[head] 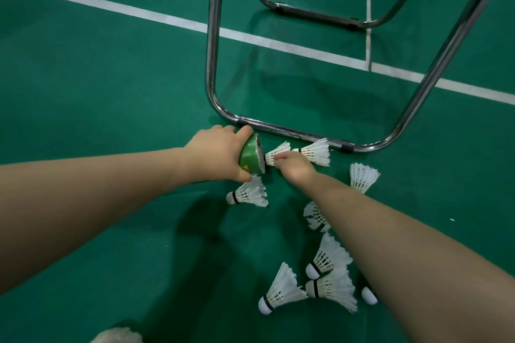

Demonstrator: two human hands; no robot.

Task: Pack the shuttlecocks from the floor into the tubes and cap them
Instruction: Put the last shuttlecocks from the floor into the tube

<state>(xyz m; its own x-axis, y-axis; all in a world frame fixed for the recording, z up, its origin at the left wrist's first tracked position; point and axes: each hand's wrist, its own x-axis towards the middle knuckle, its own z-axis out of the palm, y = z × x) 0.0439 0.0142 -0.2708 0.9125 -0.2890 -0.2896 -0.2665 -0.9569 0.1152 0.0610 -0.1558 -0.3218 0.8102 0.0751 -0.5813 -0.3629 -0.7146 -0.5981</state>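
Green court floor [111, 78] fills the view, and at its bottom-left edge a pale blurred shape [117, 335] is cut off; we cannot tell what it is. Our left hand [214, 152] curls round the green tube [250, 157] and hides all but its open end, which faces right. Just below that hand a loose shuttlecock [248, 193] lies on its side. At the tube's mouth our right hand [295, 168] pinches the held shuttlecock [274, 154], narrow end toward the opening; its cork is out of sight, so we cannot tell whether it is inside. Beyond the fingers a far shuttlecock [315, 152] lies just beside the chrome chair frame [278, 131]. Our right forearm covers part of a half-hidden shuttlecock [315, 216], and lower down leaves only a white cork tip [369, 294] showing.
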